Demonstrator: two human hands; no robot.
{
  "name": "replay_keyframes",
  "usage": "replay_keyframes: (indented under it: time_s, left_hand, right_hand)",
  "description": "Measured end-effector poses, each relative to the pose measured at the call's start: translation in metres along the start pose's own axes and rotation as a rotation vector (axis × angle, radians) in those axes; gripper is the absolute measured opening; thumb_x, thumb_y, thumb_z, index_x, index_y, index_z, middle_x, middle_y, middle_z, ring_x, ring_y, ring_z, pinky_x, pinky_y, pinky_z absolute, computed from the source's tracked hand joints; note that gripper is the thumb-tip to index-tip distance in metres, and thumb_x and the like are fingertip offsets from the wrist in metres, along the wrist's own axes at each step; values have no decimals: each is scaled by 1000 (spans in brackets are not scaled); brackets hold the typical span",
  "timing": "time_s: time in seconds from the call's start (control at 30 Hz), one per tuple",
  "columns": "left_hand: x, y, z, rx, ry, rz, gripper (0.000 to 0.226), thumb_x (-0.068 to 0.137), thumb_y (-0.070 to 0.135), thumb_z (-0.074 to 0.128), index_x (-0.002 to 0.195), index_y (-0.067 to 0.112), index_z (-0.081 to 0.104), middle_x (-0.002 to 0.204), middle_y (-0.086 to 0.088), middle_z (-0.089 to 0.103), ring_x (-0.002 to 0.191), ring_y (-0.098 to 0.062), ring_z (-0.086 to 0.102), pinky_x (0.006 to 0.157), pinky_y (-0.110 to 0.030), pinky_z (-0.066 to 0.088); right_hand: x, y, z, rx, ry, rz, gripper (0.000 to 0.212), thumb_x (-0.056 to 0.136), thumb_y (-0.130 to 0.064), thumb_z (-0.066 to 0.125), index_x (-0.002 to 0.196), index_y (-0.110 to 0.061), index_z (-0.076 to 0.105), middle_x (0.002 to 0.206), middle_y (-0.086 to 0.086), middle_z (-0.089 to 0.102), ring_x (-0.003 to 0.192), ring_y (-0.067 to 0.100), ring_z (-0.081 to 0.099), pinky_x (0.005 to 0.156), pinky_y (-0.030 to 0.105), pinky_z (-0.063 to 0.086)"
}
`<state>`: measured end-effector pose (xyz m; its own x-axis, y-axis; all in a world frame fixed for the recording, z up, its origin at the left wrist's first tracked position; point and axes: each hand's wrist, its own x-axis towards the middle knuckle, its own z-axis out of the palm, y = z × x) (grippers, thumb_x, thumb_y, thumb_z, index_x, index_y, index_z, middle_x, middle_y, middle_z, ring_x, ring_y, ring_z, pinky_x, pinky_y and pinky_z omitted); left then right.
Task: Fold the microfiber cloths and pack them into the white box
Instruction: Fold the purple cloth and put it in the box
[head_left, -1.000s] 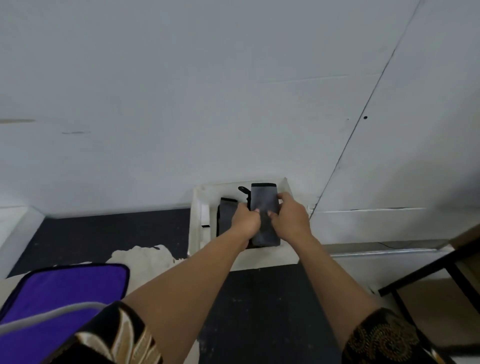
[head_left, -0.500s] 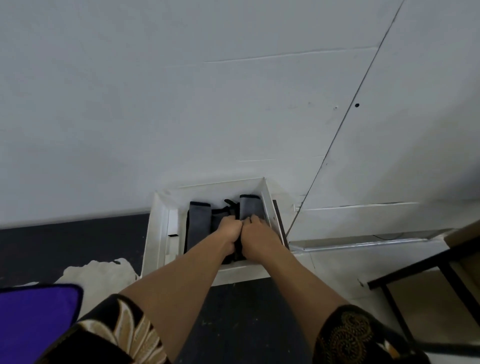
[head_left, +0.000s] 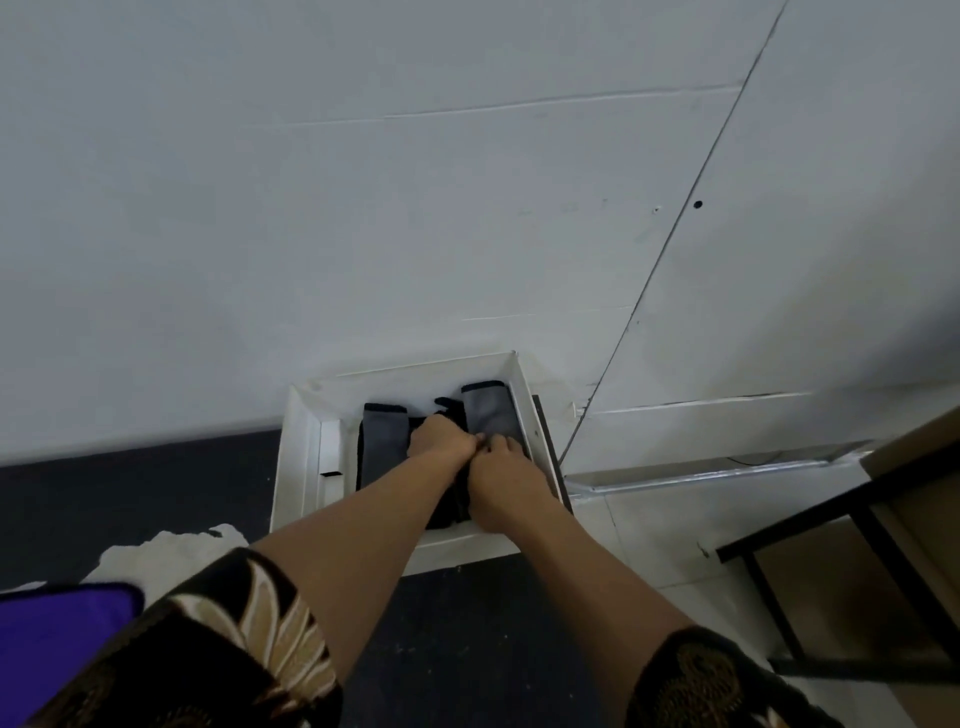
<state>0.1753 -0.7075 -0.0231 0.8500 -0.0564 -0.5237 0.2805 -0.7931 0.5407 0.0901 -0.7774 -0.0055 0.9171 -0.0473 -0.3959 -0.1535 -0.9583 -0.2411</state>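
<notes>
White box (head_left: 300, 467) against the far wall (head_left: 363, 208), two folded grey cloths inside, left cloth (head_left: 383, 441) lying flat, right cloth (head_left: 491, 413) by the box's right side, left hand (head_left: 441, 439) and right hand (head_left: 501, 465) touching, fingers curled, seemingly gripping its near end.

Left hand (head_left: 441, 440) and right hand (head_left: 503, 465) have lowered the grey cloth (head_left: 491, 415) into the white box (head_left: 300, 467).

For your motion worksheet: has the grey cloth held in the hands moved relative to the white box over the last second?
Yes. Judged against the box, the cloth has gone from above it down inside, along its right wall.
</notes>
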Motion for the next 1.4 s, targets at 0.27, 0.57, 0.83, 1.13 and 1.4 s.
replay_keyframes:
  time_s: [0.27, 0.57, 0.83, 1.13, 1.4]
  left_hand:
    - [-36, -25, -32, 452, 33, 473, 20, 96, 29, 51, 89, 11, 57, 90, -8, 63, 81, -22, 59, 65, -32, 47]
    - [-109, -126, -115, 730, 278, 662, 59, 100, 49, 32, 153, 25, 21, 162, -8, 15, 148, -30, 13, 119, -50, 14]
    - [-181, -303, -195, 835, 345, 606, 67, 97, 57, 31, 154, 25, 15, 163, -10, 2, 150, -31, 0, 119, -52, 4]
    - [-224, -495, -240, 750, 268, 331, 69, 97, 55, 37, 155, 28, 11, 163, -9, 1, 150, -33, -1, 119, -51, 7]
    - [-241, -599, -244, 759, -50, 160, 66, 98, 29, 45, 155, 33, 12, 163, -9, 0, 148, -36, 10, 118, -49, 18]
  right_hand:
    - [-13, -5, -14, 3, 14, 50, 48, 92, -20, 54, 136, -3, 44, 140, 21, 37, 132, 36, 34, 104, 45, 39]
    - [-69, -86, 10, -15, 302, 60, 67, 100, -58, 27, 156, -22, 15, 164, 13, 3, 151, 31, -6, 118, 57, -3]
    - [-139, -236, 83, 47, 404, 39, 71, 97, -63, 27, 156, -25, 14, 164, 11, 3, 151, 29, -8, 118, 57, -2]
    - [-177, -377, 191, 68, 209, -57, 70, 98, -60, 30, 156, -25, 11, 165, 7, 1, 151, 29, -6, 119, 53, 1]
    - [-193, -430, 252, -5, 9, -169, 68, 96, -55, 45, 153, -23, 25, 161, 6, 18, 146, 29, 22, 115, 46, 27]
